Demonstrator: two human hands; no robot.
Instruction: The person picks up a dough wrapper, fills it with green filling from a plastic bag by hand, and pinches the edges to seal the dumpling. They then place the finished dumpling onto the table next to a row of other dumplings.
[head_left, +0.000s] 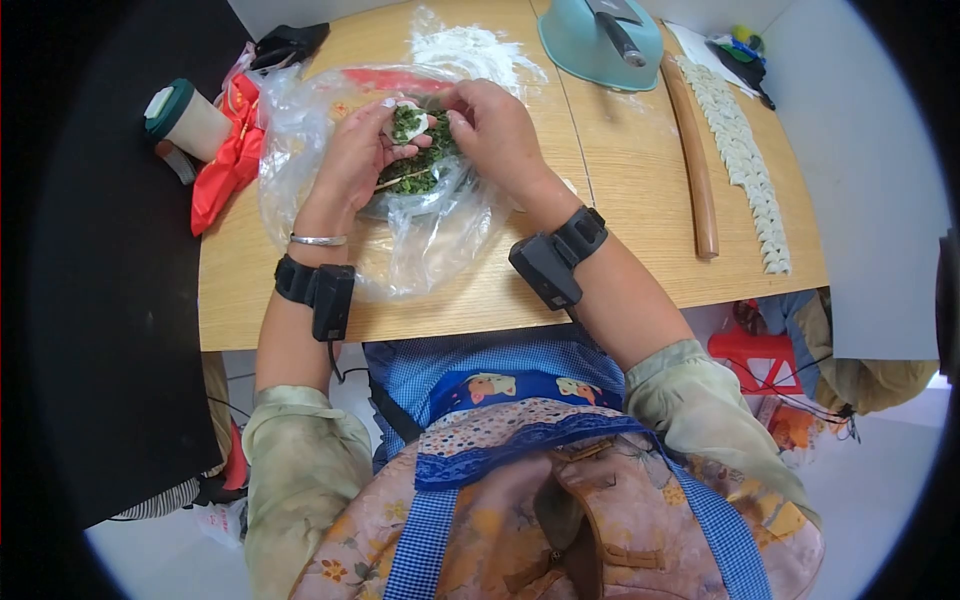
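Here, left fingers around green-topped dough; right fingers curled nearby, grip unclear.

Upper left of the frame: a pale tumbler with a dark green lid, tilted, beside a bright red bag; above them, a crumpled black item. Upper right: a small dark bundle with blue and yellow-green parts. Right, below table level: a red plastic stool, dark cables and khaki cloth. Lower left: striped fabric near a clear plastic bag. Far left: a black panel.
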